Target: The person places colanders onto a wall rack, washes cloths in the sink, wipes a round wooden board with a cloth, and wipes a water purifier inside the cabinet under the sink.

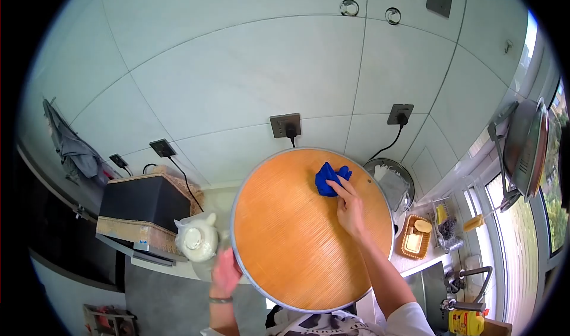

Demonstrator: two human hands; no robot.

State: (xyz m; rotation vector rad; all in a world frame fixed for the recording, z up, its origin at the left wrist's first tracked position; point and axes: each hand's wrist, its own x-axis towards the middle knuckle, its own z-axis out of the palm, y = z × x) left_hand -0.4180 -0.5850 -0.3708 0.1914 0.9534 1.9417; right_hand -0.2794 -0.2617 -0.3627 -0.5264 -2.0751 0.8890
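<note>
A large round wooden tabletop (285, 235) with a grey rim fills the middle of the view, in front of my body. My right hand (350, 210) presses a bunched blue cloth (328, 180) against its upper right part, fingers closed on the cloth. At the lower left rim, my left hand (225, 272) holds the edge of the tabletop; it is slightly blurred and some fingers are hidden. A white teapot-shaped vessel (199, 239), partly under clear plastic, stands just left of that hand.
A dark box-like appliance (145, 202) with a lace cover sits left. Behind the tabletop's right edge is a round glass-lidded pot (392, 184). A brown basket (415, 238), a faucet (475, 273) and a yellow bottle (466, 322) are at right. Cords hang from wall sockets (285, 125).
</note>
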